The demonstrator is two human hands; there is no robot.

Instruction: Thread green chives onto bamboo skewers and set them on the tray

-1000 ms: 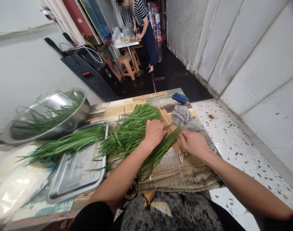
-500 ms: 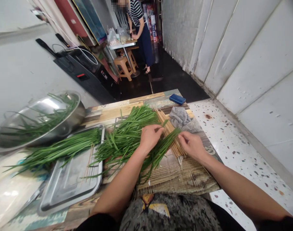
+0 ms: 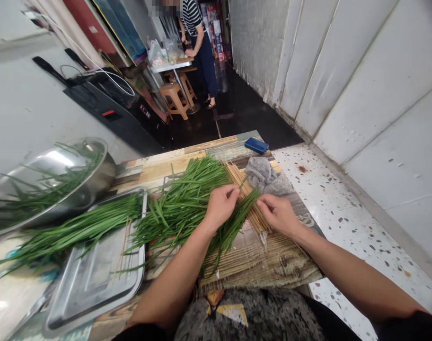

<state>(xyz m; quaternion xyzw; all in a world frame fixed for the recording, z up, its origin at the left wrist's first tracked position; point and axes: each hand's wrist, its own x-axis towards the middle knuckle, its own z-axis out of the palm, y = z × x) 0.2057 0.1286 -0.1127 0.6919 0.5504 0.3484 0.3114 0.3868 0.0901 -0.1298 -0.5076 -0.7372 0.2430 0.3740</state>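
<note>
A big loose pile of green chives (image 3: 182,201) lies across the wooden table (image 3: 166,163). My left hand (image 3: 220,205) is closed on a small bunch of chives (image 3: 233,222) at the pile's right edge. Just right of it, my right hand (image 3: 277,214) is curled at the bunch's tip, over a row of bamboo skewers (image 3: 246,189); what it pinches is hidden. A bamboo mat (image 3: 258,258) lies under both hands.
A metal tray (image 3: 95,274) with more chives (image 3: 70,229) sits at left, a steel bowl (image 3: 48,177) of chives behind it. A grey cloth (image 3: 263,175) and a blue case (image 3: 256,145) lie at the table's far right. Another person (image 3: 198,42) stands at a far table.
The view has shifted a little, so everything sits lower-left in the frame. My left hand's fingers have gathered tighter on the small bunch; my right hand has stayed at its tip.
</note>
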